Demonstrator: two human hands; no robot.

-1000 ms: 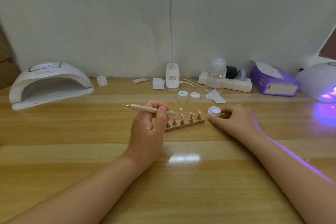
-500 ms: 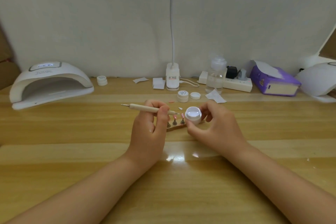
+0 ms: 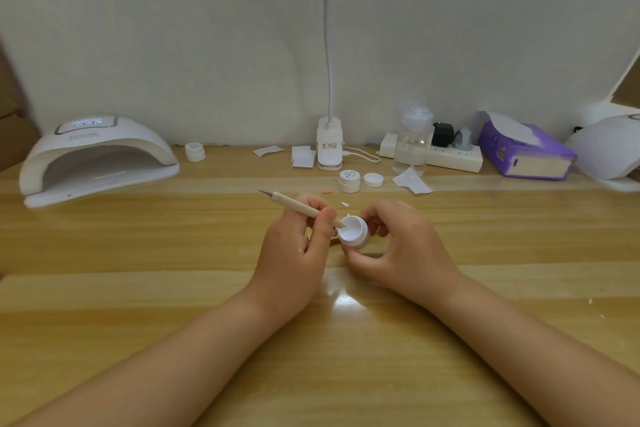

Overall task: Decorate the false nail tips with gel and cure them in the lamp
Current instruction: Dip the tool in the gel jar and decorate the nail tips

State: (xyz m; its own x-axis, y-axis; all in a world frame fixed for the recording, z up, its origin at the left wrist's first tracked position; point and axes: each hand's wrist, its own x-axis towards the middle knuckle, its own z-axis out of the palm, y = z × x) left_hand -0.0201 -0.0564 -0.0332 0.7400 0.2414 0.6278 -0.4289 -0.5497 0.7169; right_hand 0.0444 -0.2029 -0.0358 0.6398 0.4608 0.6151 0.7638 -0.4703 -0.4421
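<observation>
My left hand point(image 3: 294, 253) pinches a wooden dotting pen point(image 3: 294, 204), its near tip dipped into a small open white gel jar point(image 3: 352, 231). My right hand point(image 3: 401, 246) holds that jar tilted toward me, just above the table. The strip with the nail tips is hidden behind my hands and the jar. A white curing lamp point(image 3: 97, 156) stands at the far left, and a second lamp point(image 3: 609, 149) sits at the right edge.
Behind my hands stand a closed gel jar point(image 3: 349, 180), a loose lid point(image 3: 373, 179) and a paper scrap point(image 3: 412, 182). Along the wall are a desk lamp base point(image 3: 329, 149), a clear bottle point(image 3: 412, 142), a power strip point(image 3: 453, 156), a purple tissue box point(image 3: 526, 152) and another jar point(image 3: 195, 151).
My right hand lifted the jar from the table's right side and brought it in front of the nail strip. The pen tilted down into the jar. The right lamp's purple glow went out.
</observation>
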